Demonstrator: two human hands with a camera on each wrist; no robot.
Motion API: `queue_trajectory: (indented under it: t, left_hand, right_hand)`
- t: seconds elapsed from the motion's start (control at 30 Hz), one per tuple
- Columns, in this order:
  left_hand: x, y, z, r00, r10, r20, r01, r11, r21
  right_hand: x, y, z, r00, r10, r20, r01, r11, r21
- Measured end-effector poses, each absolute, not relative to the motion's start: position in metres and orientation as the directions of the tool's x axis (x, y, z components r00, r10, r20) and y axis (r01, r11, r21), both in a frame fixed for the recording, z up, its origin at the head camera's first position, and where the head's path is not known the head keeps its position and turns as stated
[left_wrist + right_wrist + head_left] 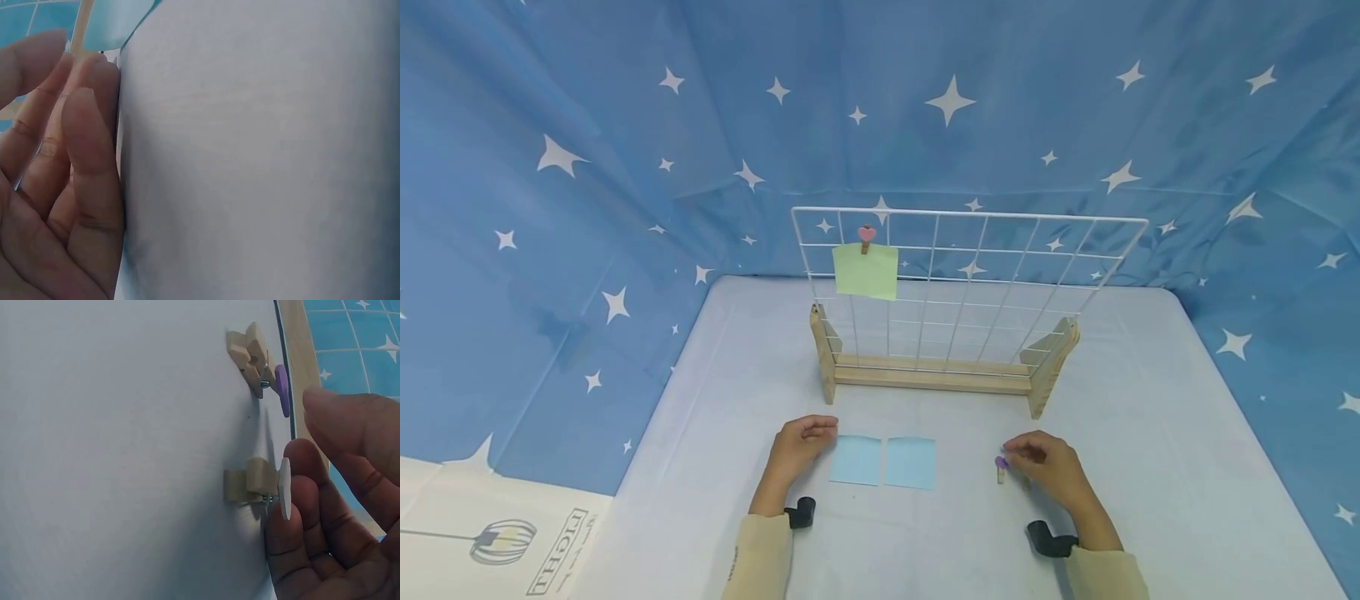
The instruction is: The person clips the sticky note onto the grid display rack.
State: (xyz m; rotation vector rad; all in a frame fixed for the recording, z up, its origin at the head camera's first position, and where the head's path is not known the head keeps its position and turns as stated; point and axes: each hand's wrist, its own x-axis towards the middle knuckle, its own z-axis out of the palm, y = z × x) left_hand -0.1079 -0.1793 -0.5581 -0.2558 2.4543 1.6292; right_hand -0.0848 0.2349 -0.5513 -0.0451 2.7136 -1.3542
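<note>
My left hand (801, 446) rests at the outer edge of the left blue paper square (856, 460), fingers loosely bent with nothing between them. Right beside that square lies a second blue paper square (911, 463). On the right, my right hand (1047, 468) hovers low over two small wooden clothespins, its thumb and fingers apart. One clothespin has a purple top (282, 390) and lies past the thumb tip. The other, with a white top (285, 489), is right at the fingertips in the right wrist view; in the head view the hand mostly hides it.
A white wire grid (970, 213) stands in a wooden base (925, 379) behind the hands. From its upper left hangs a green paper square (866, 273), held by a clothespin with a pink heart (867, 234). Blue star-patterned cloth surrounds the white table (1150, 467).
</note>
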Motion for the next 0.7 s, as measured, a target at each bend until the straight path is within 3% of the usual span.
queue_trajectory:
  t: [0.37,0.7]
  left_hand:
    - [-0.1097,-0.1785,-0.5609,-0.969,-0.007,-0.245,-0.22,0.466,0.857]
    - [-0.1106,-0.1767,-0.5608,-0.972,-0.008,-0.236,-0.208,0.504,0.838]
  right_hand:
    - [-0.0832,0.2322,-0.5536,-0.99,-0.099,-0.098,0.007,0.67,-0.742]
    - [-0.083,0.2339,-0.5531,-0.989,-0.123,-0.087,-0.012,0.644,-0.765]
